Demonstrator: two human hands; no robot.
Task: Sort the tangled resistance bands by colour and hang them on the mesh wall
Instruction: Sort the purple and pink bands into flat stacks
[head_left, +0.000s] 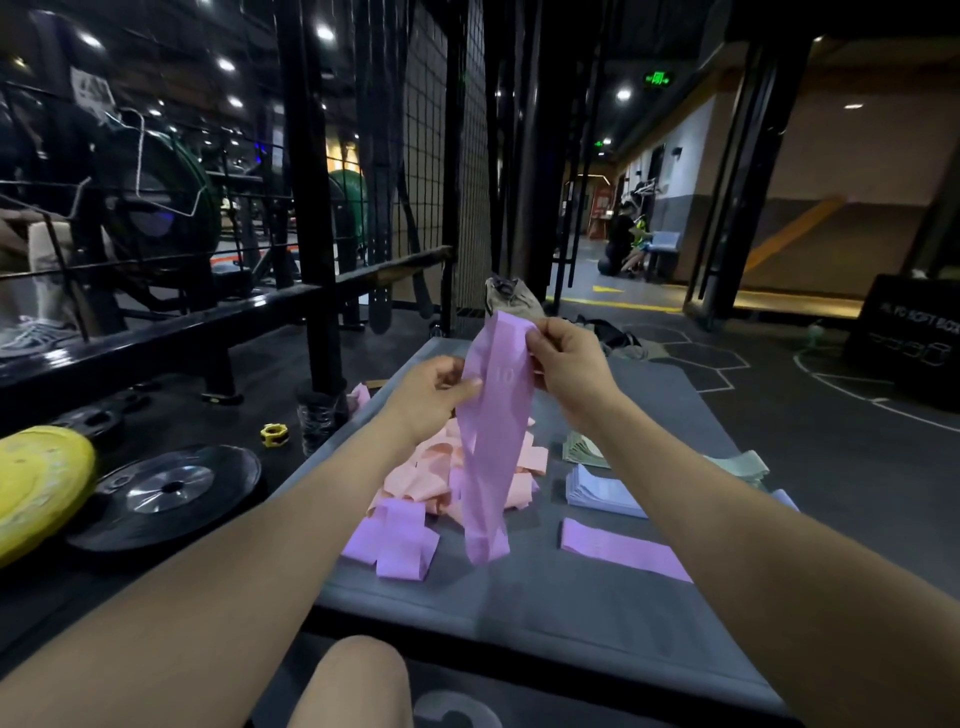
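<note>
Both hands pinch one purple band hanging over the grey mat: the left hand grips its edge at 9 o'clock, the right hand its top at 1 o'clock. Beneath lies a tangled pink pile; folded purple bands at 7 o'clock, one flat purple band at 4, blue stack and green stack at 3. The mesh wall rises at 12; two weight plates lie at 9.

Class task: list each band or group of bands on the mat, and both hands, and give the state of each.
Held purple band: hanging, pinched by both hands.
Left hand: grip shut on band.
Right hand: grip shut on band.
Pink bands: tangled heap.
Purple bands: loose, overlapping.
Single purple band: flat.
Blue bands: stacked.
Green bands: stacked.
</note>
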